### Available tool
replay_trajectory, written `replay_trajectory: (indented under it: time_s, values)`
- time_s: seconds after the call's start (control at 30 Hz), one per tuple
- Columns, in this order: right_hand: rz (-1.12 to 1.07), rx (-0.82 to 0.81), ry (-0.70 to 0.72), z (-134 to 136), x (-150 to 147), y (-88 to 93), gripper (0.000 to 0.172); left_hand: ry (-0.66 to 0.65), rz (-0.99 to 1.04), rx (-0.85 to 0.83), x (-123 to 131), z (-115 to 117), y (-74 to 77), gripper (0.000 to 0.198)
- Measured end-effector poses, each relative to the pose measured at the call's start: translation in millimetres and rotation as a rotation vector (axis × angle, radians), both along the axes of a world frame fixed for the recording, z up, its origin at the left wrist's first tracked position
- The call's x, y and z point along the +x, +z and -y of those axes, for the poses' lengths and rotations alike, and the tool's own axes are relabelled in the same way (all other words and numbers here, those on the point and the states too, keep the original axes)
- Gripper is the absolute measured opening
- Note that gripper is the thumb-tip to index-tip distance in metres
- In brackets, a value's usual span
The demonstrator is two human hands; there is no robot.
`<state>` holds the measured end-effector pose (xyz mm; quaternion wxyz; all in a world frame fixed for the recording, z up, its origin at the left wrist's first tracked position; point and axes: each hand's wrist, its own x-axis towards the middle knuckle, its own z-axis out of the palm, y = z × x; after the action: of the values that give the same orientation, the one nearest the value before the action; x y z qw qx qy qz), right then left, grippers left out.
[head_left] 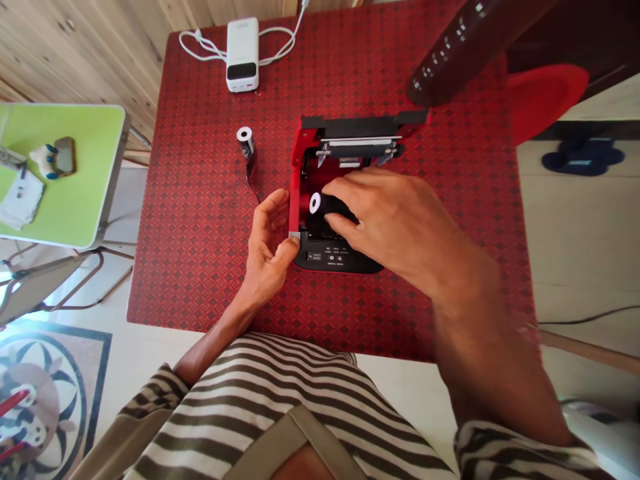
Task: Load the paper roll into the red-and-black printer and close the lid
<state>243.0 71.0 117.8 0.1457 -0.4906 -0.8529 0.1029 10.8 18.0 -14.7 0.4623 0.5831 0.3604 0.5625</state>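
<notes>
A red and black label printer (345,261) stands on the table with its lid (363,127) raised. Its front panel carries small buttons and white print. My right hand (390,210) reaches into the open body, thumb and fingers closed around a black ribbon roll (315,203) whose white core end faces left. The rest of that roll is hidden by the hand. At the printer's left front corner, my left hand (270,243) holds the casing, thumb on the grey corner piece and fingers curled along the side. Left of the printer, another black roll (245,141) stands upright, a loose strip trailing from it.
A white power bank (243,57) with a white cable lies at the back of the red-patterned table (200,220). A dark cylindrical object (450,53) is at the back right, near a red seat (547,97). A green table (95,180) stands to the left.
</notes>
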Motion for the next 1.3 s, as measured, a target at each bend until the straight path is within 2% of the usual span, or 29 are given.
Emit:
replay_trajectory:
  time_s: [0.13, 0.23, 0.3, 0.37, 0.47, 0.63, 0.87, 0.97, 1.1, 1.13, 1.2, 1.3]
  values:
    - [-0.232, 0.112, -0.025, 28.0, 20.3, 18.0, 0.023, 0.011, -0.017, -0.01, -2.6, 0.1, 0.9, 0.072]
    - [-0.445, 0.138, -0.181, 50.4, 45.2, 18.4, 0.029, 0.024, -0.022, -0.002, -2.8, -0.2, 2.2, 0.073]
    - [-0.6, 0.082, -0.361, 64.6, 59.8, 6.5, 0.027, 0.037, -0.016, 0.002, -1.5, -0.3, 3.1, 0.072]
    - [-0.773, 0.029, -0.499, 77.2, 69.2, -12.8, 0.025, 0.054, -0.009, 0.004, 0.6, -0.2, 3.5, 0.072]
    - [-0.921, -0.066, -0.58, 90.6, 72.7, -44.3, 0.028, 0.076, -0.01, 0.0, 2.5, 0.1, 3.3, 0.073]
    - [-0.776, -0.18, -0.611, 94.8, 63.5, -79.3, 0.03, 0.096, -0.013, -0.006, 1.2, -0.4, 3.3, 0.073]
    - [-0.686, -0.238, -0.572, 86.0, 59.0, -102.2, 0.03, 0.096, -0.016, -0.037, 1.4, -0.9, 6.2, 0.075]
    - [-0.683, -0.252, -0.526, 90.3, 64.9, -104.8, 0.035, 0.1, -0.019, -0.031, 1.5, -0.4, 6.4, 0.074]
    - [-0.732, -0.286, -0.527, 99.6, 80.8, -99.3, 0.055, 0.117, -0.039, -0.048, 0.6, 0.2, 6.4, 0.076]
    - [-0.744, -0.278, -0.552, 100.1, 85.4, -96.6, 0.055, 0.114, -0.038, -0.053, 0.3, 0.1, 6.5, 0.077]
    - [-0.752, -0.233, -0.606, 96.1, 93.3, -91.3, 0.043, 0.102, -0.032, -0.062, -0.2, -0.3, 6.6, 0.079]
    - [-0.743, -0.162, -0.627, 74.7, 97.5, -90.0, 0.029, 0.104, -0.025, -0.06, -0.3, -1.2, 6.8, 0.08]
